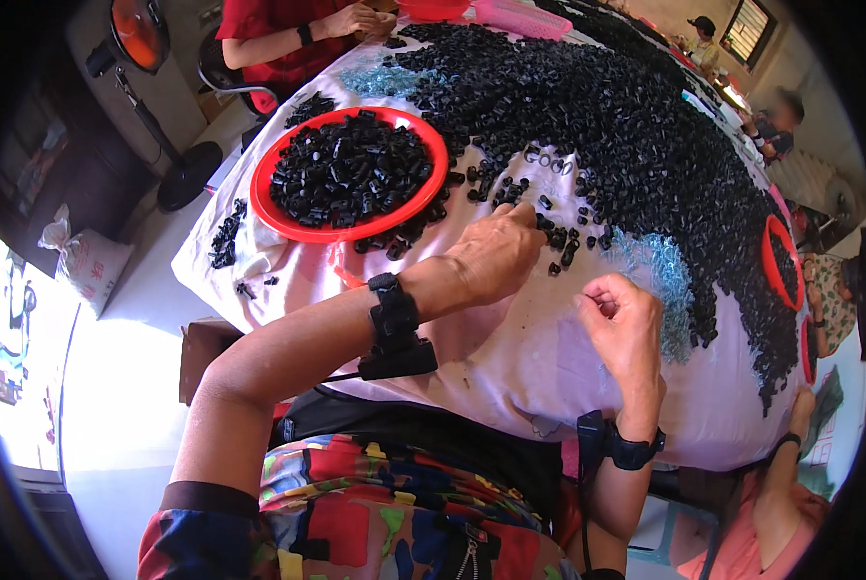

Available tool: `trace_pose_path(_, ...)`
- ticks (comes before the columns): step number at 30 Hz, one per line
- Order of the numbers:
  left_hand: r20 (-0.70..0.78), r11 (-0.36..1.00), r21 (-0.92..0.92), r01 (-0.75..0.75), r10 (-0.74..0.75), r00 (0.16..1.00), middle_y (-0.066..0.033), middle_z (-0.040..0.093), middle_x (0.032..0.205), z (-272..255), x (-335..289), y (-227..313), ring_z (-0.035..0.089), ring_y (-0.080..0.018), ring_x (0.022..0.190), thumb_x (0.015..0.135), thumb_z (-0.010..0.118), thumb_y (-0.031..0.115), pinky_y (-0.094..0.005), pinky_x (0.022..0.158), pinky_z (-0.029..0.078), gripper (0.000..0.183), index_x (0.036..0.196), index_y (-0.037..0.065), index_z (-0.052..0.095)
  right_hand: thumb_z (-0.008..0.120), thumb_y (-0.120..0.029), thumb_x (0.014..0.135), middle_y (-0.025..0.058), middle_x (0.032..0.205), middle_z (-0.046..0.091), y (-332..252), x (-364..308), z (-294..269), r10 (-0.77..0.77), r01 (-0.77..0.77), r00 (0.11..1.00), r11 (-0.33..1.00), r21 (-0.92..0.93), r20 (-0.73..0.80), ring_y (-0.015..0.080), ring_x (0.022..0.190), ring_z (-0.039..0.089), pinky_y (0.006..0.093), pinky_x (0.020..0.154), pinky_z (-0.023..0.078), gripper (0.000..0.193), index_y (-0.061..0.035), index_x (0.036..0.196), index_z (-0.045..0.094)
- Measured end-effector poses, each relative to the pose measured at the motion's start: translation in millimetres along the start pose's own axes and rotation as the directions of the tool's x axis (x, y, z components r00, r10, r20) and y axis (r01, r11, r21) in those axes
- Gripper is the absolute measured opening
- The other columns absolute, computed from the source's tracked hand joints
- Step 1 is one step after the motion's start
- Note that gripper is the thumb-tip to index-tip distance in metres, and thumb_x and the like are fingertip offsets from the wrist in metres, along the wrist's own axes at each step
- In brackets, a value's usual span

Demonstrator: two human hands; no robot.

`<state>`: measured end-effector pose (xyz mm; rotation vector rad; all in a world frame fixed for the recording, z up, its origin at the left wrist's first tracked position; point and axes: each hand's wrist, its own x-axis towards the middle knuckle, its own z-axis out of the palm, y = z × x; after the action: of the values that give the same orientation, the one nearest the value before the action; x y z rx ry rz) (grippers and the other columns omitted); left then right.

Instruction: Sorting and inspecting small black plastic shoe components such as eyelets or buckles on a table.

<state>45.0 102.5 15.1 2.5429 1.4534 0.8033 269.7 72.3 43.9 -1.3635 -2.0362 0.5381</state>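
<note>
Since the black parts point(626, 145), heaped right of the red basin point(262, 184) and filling it, look small and loose, we would likely do best pinching them singly and lightly. Nearest, well right of the basin, our right hand point(626, 324) has its grip curled (whether it holds anything, we cannot tell). Just right of the basin, our left hand point(496, 249) touches the parts, its grip's closure hidden. We count one such basin, two blue patches point(660, 285) right of and behind it, and one pink basket point(522, 17) farthest behind; black parts, uncountable.
</note>
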Motion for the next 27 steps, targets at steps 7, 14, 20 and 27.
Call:
trace_pose_path(7, -0.067, 0.968, -0.097, 0.231, -0.238, 0.969, -0.0167, 0.067, 0.105, -12.2, -4.9, 1.6, 0.068, -0.0385, 0.095, 0.094, 0.063, 0.013, -0.0457, 0.084, 0.055, 0.026, 0.118, 0.007, 0.072, 0.073, -0.003, 0.087, 0.0125, 0.082, 0.074, -1.9, 1.1, 0.5, -0.072, 0.077, 0.996, 0.992, 0.102, -0.054, 0.0165, 0.063, 0.067, 0.0288, 0.061, 0.053, 0.011, 0.0021, 0.097, 0.073)
trace_pose_path(14, -0.073, 0.954, -0.204, 0.221, -0.240, 0.968, -0.0177, 0.067, 0.103, 3.7, -5.6, -7.4, 0.068, -0.0379, 0.094, 0.091, 0.066, 0.015, -0.0449, 0.083, 0.055, 0.028, 0.117, 0.005, 0.071, 0.071, -0.002, 0.089, 0.0126, 0.088, 0.073, -5.6, -1.2, 6.8, -0.119, 0.131, 0.987, 0.985, 0.112, -0.106, 0.0168, 0.067, 0.066, 0.0290, 0.061, 0.053, 0.012, 0.0015, 0.100, 0.074)
trace_pose_path(20, -0.117, 0.977, -0.126, 0.169, -0.184, 0.976, -0.0179, 0.067, 0.102, 8.4, 1.9, -18.6, 0.068, -0.0387, 0.094, 0.089, 0.066, 0.015, -0.0453, 0.083, 0.054, 0.026, 0.113, 0.005, 0.072, 0.071, -0.001, 0.088, 0.0126, 0.090, 0.073, -13.7, -1.4, 9.4, -0.120, 0.129, 0.990, 0.983, 0.129, -0.074, 0.0171, 0.070, 0.068, 0.0288, 0.063, 0.054, 0.014, 0.0014, 0.101, 0.074)
trace_pose_path(27, -0.089, 0.976, -0.153, 0.156, -0.170, 0.981, -0.0174, 0.069, 0.097, 5.9, -3.6, -13.4, 0.068, -0.0371, 0.091, 0.087, 0.066, 0.014, -0.0440, 0.080, 0.055, 0.027, 0.111, 0.003, 0.072, 0.072, 0.000, 0.088, 0.0116, 0.087, 0.073, -13.8, -3.8, 12.3, -0.084, 0.097, 0.994, 0.975, 0.199, -0.070, 0.0143, 0.067, 0.067, 0.0274, 0.061, 0.053, 0.013, 0.0010, 0.101, 0.074)
